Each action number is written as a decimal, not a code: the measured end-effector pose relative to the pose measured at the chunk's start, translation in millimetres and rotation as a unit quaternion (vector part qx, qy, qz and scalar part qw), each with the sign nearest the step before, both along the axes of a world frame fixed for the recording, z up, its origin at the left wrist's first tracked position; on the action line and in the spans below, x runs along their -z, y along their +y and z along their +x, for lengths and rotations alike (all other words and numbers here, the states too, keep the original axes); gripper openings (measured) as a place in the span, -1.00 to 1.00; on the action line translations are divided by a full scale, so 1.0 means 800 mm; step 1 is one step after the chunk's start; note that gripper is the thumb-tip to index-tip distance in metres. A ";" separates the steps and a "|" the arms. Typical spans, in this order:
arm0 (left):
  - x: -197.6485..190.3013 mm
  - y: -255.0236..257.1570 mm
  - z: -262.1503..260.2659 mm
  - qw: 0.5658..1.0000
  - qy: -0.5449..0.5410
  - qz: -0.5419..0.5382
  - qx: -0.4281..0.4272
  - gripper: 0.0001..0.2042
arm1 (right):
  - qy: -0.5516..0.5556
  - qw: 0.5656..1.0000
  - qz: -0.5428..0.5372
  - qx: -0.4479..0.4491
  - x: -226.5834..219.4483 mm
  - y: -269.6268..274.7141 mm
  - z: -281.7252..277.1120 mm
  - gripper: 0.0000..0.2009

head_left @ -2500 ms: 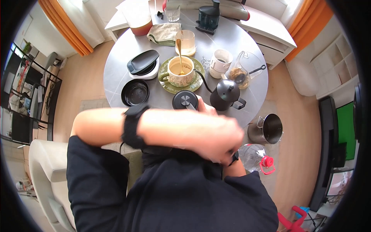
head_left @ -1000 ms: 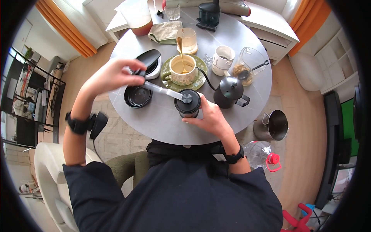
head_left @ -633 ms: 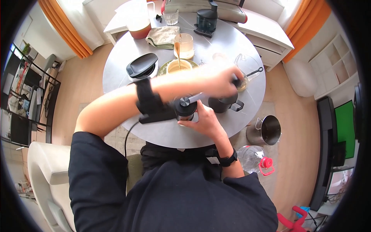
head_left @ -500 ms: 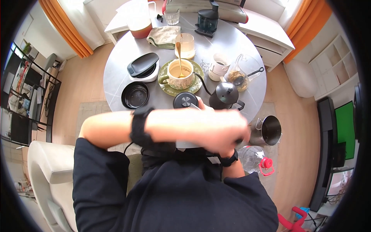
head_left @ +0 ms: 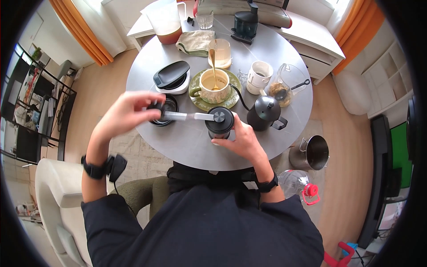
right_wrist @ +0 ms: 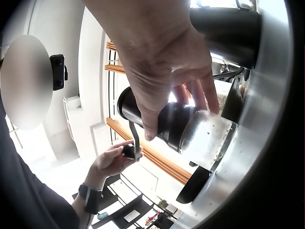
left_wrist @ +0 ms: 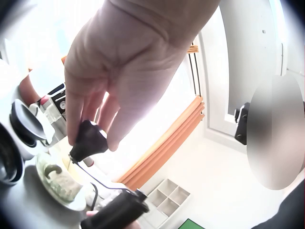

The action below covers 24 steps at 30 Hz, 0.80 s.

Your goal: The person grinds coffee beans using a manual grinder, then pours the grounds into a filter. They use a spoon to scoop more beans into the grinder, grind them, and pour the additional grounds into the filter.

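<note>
A black hand coffee grinder (head_left: 219, 129) stands upright at the near side of the table, its crank arm (head_left: 203, 116) pointing left. My right hand (head_left: 243, 139) grips the body, thumb in front and fingers behind. In the right wrist view, a clear jar section (right_wrist: 206, 138) shows at the grinder's lower end. My left hand (head_left: 126, 115), blurred by motion, holds the black crank knob (left_wrist: 89, 140) with its fingertips. The knob overlaps a round black dish (head_left: 171, 116) in the head view.
A gooseneck kettle (head_left: 263, 115) stands right of the grinder. Behind it, a green plate (head_left: 199, 101) bears a patterned mug (head_left: 212, 94) with a gold spoon. A white scale (head_left: 183, 88), white cup (head_left: 259, 79) and glass carafe (head_left: 284, 91) with a black scoop stand around. A steel pot (head_left: 307, 153) is right of the table.
The crank has kept swinging round: my left hand went from the left, across to the right and near my body, and is at the left again. My right hand stays on the grinder.
</note>
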<state>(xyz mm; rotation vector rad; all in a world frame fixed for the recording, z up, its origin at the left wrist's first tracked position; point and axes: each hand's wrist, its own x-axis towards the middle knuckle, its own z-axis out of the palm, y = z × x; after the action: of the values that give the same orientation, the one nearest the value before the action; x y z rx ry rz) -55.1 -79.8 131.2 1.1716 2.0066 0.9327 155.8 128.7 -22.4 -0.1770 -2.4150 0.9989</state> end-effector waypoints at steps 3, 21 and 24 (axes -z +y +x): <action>0.013 0.067 -0.022 0.990 0.127 0.033 -0.043 -0.62 | 0.010 1.000 0.001 -0.006 0.007 0.001 -0.001 -0.24; -0.009 0.055 0.155 0.872 0.058 0.049 0.484 -0.50 | 0.013 0.999 -0.028 -0.008 0.015 0.003 -0.003 -0.29; -0.021 0.000 0.109 0.925 0.011 -0.014 0.380 -0.57 | 0.004 1.000 0.008 0.000 -0.003 0.001 0.000 -0.29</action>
<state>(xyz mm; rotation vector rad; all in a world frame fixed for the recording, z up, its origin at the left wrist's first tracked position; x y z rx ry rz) 31.8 -79.8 147.7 1.7510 1.3602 0.4829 155.7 129.2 -19.7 -0.1667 -2.4138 0.9792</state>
